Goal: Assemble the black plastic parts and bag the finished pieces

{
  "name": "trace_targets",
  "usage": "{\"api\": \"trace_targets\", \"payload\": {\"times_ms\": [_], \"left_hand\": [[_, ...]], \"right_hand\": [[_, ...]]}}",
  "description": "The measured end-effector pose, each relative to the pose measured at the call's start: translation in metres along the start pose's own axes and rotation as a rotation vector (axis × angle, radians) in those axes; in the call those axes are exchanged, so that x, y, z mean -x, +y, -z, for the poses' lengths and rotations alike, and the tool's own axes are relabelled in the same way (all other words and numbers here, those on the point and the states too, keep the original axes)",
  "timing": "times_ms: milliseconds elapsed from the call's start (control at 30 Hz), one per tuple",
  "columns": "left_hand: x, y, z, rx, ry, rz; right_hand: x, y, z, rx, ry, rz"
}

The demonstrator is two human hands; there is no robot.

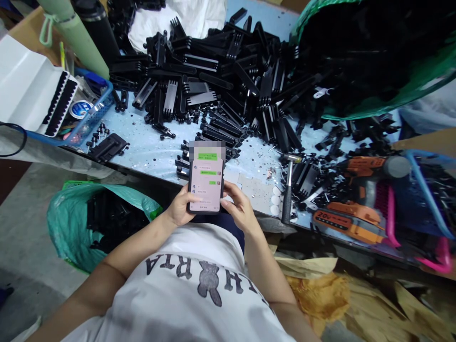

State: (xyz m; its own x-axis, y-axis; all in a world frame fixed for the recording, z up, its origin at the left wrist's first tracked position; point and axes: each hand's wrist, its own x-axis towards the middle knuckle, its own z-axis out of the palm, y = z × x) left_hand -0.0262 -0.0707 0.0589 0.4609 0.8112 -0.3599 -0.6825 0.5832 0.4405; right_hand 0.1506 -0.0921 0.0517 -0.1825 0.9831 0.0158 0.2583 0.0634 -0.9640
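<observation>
Over bench (138, 135) edge: phone (205, 190) held, screen lit

At far L, a blue basket (107, 91) is filled w/ small items; a white tray-like pc (28, 85) is laid over it. Just behind, a pale green bottle (73, 35) is stood by a dark bottle (96, 28). Below bench edge, a green bag (64, 213) is part-filled w/ blk parts (114, 213). Phone's lower L side is gripped by L hand (180, 206), thumb laid onto screen. Chat bubbles are shown; top is pixelated. Beyond phone, a big blk pile (221, 66) is heaped. Phone's lower R side is gripped by R hand (240, 209); hands are set apart, phone btwn. Farther R, a hammer (288, 194) is laid nr bench edge, handle edgeward. Next, an orange drill (363, 166) is seen, partly blurred. Above drill, a second green bag (420, 80) is tipped toward bench, w/ dark contents.
</observation>
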Motion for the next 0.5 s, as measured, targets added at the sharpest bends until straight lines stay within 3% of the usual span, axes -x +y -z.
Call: {"api": "trace_targets", "payload": {"times_ms": [133,500], "left_hand": [[-0.003,0.003,-0.002,0.150,-0.002,0.083],[-0.007,-0.001,0.001,0.179,-0.007,0.003]], "right_hand": [[0.001,0.002,0.000,0.004,-0.070,0.016],[-0.008,-0.003,-0.022,0.070,0.063,-0.018]]}}
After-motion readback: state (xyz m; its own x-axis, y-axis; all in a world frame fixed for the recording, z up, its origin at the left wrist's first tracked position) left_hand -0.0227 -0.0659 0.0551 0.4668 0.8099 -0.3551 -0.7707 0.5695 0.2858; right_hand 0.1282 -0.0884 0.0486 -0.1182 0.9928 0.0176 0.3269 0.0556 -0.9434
